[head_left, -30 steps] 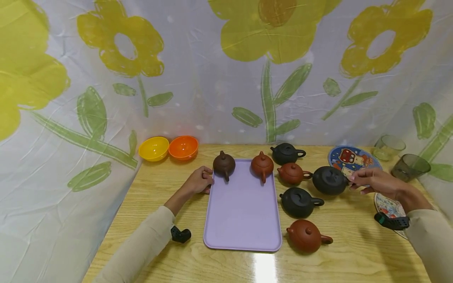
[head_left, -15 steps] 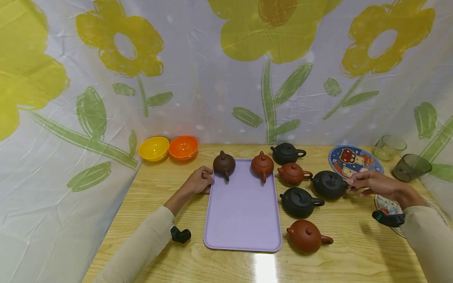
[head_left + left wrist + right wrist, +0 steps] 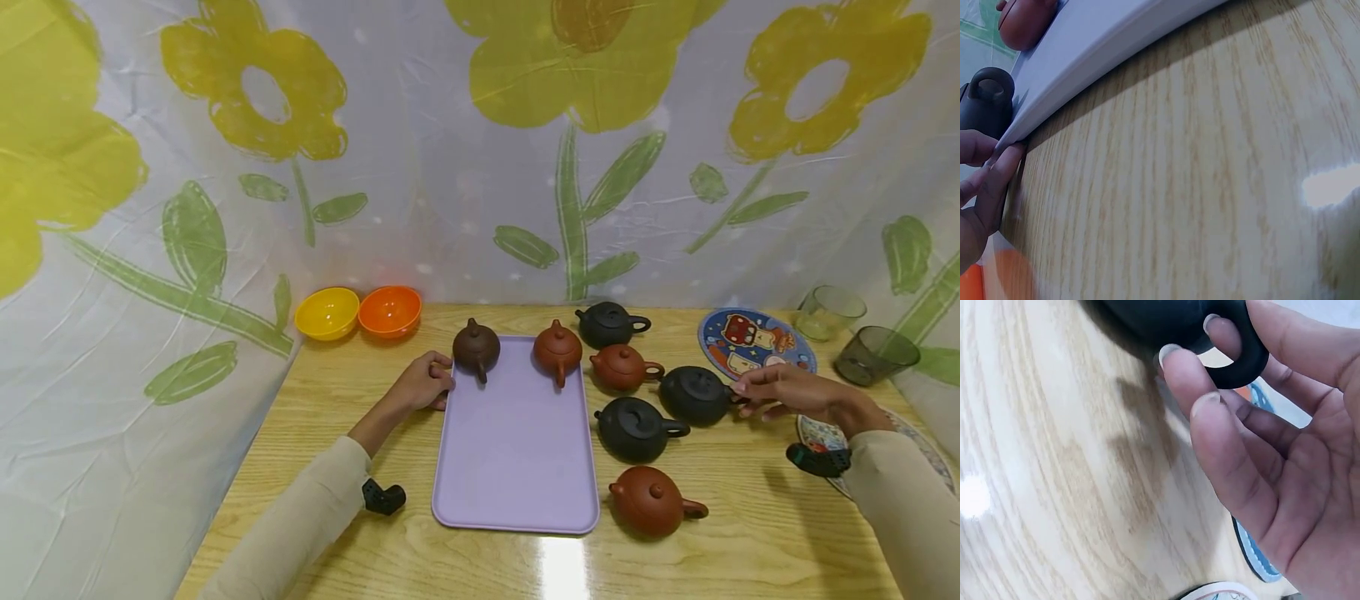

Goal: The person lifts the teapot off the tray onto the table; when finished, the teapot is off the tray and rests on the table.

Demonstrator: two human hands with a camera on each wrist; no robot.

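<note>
My right hand [image 3: 798, 396] grips the loop handle of a black teapot [image 3: 693, 395] at the right of the group. In the right wrist view a finger passes through that handle [image 3: 1249, 362], with the thumb on it. My left hand [image 3: 422, 382] pinches the left edge of a lilac tray [image 3: 516, 450], fingers above and below the rim in the left wrist view. A dark brown teapot [image 3: 476, 347] and a reddish-brown teapot [image 3: 557, 348] stand at the tray's far corners, spouts toward me.
Right of the tray stand black teapots [image 3: 609, 324] [image 3: 637, 428] and reddish teapots [image 3: 621, 367] [image 3: 649, 501]. Beyond are a blue round mat [image 3: 720, 333], a patterned mat [image 3: 816, 432] and two glasses [image 3: 828, 313] [image 3: 873, 357]. Yellow [image 3: 327, 314] and orange [image 3: 390, 312] bowls sit back left.
My right hand has brought the black teapot slightly toward me and lower, near the other black teapot. The left hand stays on the tray's edge.
</note>
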